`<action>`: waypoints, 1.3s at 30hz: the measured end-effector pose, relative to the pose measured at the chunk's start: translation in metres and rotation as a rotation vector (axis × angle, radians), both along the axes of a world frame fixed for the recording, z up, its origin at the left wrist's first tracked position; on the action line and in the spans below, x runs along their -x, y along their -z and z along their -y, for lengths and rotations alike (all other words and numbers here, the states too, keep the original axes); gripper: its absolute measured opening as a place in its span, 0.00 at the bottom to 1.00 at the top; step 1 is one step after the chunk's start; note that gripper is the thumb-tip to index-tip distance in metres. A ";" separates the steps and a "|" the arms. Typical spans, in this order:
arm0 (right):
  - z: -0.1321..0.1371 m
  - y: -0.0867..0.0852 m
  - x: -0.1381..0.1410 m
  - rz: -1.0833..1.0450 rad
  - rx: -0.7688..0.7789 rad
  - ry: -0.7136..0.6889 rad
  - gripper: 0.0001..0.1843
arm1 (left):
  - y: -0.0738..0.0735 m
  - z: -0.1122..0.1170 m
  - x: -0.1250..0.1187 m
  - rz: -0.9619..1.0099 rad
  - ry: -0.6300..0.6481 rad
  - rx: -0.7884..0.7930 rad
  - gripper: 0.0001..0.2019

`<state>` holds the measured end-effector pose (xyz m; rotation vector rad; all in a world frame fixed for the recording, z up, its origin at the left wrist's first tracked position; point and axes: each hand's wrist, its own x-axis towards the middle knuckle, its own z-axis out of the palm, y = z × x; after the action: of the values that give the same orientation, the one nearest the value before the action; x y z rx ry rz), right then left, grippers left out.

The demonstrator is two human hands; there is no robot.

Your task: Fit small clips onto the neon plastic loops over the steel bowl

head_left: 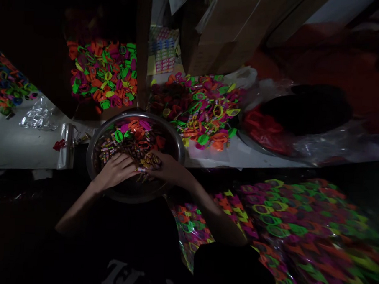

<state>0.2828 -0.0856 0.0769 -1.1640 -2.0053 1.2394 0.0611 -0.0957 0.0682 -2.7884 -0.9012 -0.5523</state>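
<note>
Both hands, left [115,169] and right [166,168], curl palm-down, seemingly gripping small pieces [149,161] in the bowl [177,143].

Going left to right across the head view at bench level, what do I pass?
Heap of coloured plastic pieces at the left edge → crumpled clear wrap → metal bowl with left hand and right hand inside → loose coloured pile → red bag.

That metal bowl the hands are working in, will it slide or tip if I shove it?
The metal bowl probably slides easily: smooth rounded steel, seemingly resting partly on the lap. It may rock or tip, since both the left hand and right hand press at its near side. The small coloured pieces inside look loose and would likely shift.
</note>
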 end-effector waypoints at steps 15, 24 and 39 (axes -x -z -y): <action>0.013 0.018 -0.007 0.086 -0.267 0.002 0.18 | 0.021 0.007 0.007 0.292 -0.007 0.196 0.09; 0.025 0.030 0.010 0.090 -0.246 0.275 0.18 | 0.049 0.015 0.008 0.454 -0.165 0.301 0.14; -0.026 0.022 -0.072 0.039 -0.182 0.819 0.19 | 0.020 -0.031 0.064 0.394 -0.376 0.560 0.14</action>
<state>0.3550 -0.0598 0.0552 -1.6680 -1.3642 0.6031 -0.0031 -0.0643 0.0483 -2.8793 -1.8700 -0.9188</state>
